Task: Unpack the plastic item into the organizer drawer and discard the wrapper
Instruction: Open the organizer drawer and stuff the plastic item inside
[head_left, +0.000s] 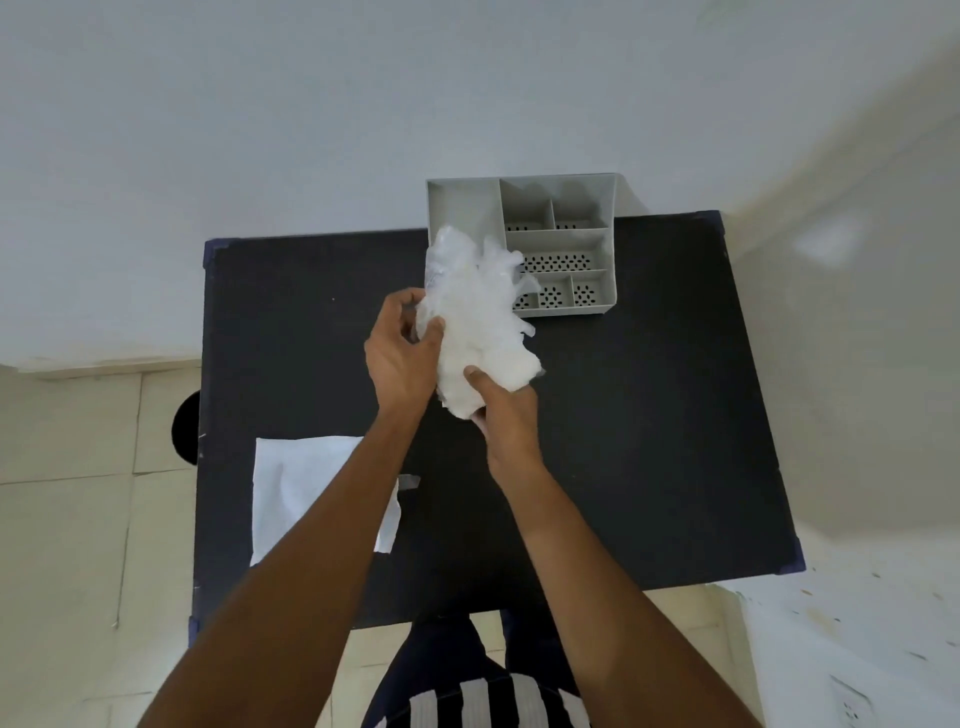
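Plastic item (478, 322) crumpled, gripped between fingers (431, 332) of both hands

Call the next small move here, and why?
Probably carry the crumpled plastic bundle forward over the grey organizer and lower it into the long left compartment. Both the left hand and the right hand grip it above the black table, just short of the organizer, whose visible compartments look empty. Whether wrapper still covers it, I cannot tell.
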